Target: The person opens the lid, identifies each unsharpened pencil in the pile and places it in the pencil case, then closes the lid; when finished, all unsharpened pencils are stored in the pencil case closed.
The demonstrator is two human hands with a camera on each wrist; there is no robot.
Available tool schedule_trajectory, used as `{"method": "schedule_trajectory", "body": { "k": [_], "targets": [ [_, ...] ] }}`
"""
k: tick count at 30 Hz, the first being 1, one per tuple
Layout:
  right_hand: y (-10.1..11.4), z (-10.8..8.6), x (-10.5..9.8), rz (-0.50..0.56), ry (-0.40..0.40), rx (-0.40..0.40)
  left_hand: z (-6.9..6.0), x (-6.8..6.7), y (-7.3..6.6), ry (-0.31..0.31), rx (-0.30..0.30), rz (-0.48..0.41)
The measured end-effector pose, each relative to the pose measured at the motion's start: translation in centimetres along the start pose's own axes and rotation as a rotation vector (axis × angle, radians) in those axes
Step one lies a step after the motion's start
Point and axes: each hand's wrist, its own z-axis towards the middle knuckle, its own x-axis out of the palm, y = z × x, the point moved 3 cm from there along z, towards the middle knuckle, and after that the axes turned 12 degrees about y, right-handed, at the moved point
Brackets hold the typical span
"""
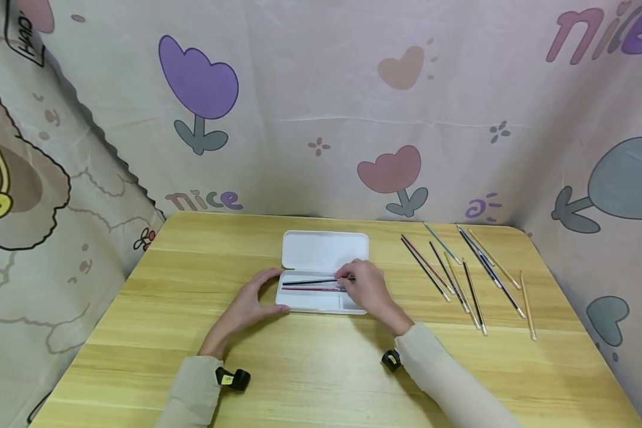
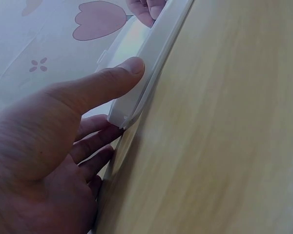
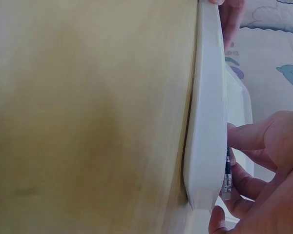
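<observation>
A white pencil case [image 1: 299,306] lies on the table with its lid [image 1: 325,249] folded back. My left hand [image 1: 248,300] grips the case's left end; in the left wrist view its thumb [image 2: 112,83] presses the front wall and the fingers lie at the end. Over the case's right part, my right hand [image 1: 368,288] pinches a dark pencil [image 1: 307,282] that lies lengthwise above the tray. That pencil's eraser end [image 3: 227,187] shows beside the fingers in the right wrist view. A reddish pencil [image 1: 307,289] lies in the case, parallel to it, its right end partly hidden by the hand.
Several loose pencils [image 1: 473,291] are spread to the right of the case, pointing roughly away from me. They include a yellow pencil [image 1: 528,306] near the right edge of the wooden table [image 1: 310,380]. Printed cloth [image 1: 299,89] hangs behind the table.
</observation>
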Motion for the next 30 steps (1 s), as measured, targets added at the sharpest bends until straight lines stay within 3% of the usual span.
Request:
{"method": "schedule_trajectory", "body": {
  "k": [8,16,22,30],
  "targets": [
    [-0.1,0.0,-0.1,0.008,0.015,-0.004,0.1,-0.2,-0.1,-0.006,0.023,-0.005],
    [-0.8,-1.5,-1.6,0.197,0.016,0.01,0.1,-0.1,-0.1,-0.006,0.015,0.005],
    [-1.7,-3.5,-3.6,0.221,-0.057,0.005,0.1,0.0,0.0,-0.008,0.018,0.009],
    [-3.7,-6.5,-6.2,0.152,-0.177,-0.023,0.1,0.0,-0.2,-0.007,0.021,0.007]
  ]
}}
